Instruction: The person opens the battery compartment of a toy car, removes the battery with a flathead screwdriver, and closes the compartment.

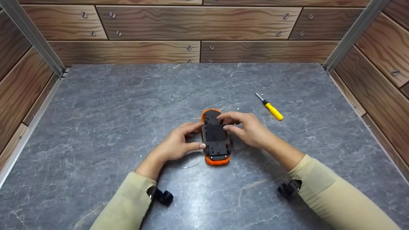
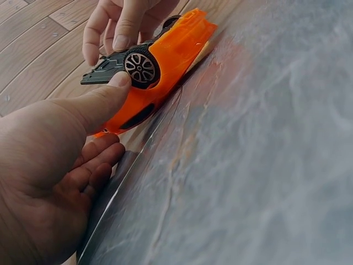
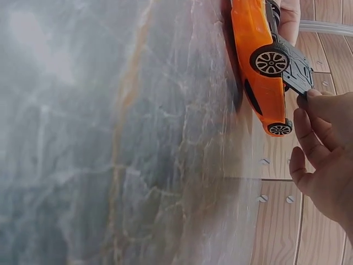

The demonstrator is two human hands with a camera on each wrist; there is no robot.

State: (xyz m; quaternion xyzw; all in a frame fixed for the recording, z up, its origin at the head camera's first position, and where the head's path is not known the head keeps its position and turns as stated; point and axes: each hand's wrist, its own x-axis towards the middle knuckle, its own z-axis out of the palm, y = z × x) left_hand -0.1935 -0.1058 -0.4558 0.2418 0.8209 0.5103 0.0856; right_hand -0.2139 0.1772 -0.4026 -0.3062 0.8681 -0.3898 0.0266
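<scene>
An orange toy car (image 1: 218,161) lies upside down on the table, its spoked wheels (image 3: 271,62) showing from the side. Its black base plate (image 1: 216,132) faces up, and in both wrist views one end of this plate stands tilted away from the body. My left hand (image 1: 175,142) holds the car by its left side, thumb near a wheel and fingers along the body. On the other side my right hand (image 1: 252,129) pinches the edge of the base plate between thumb and fingertips. The plate's far underside is hidden.
A screwdriver (image 1: 273,110) with a yellow handle lies to the right, beyond my right hand. The grey marbled table (image 1: 127,89) is bordered by wood-patterned walls (image 1: 198,24) at the back and sides. Metal posts (image 1: 354,35) stand at the far corners.
</scene>
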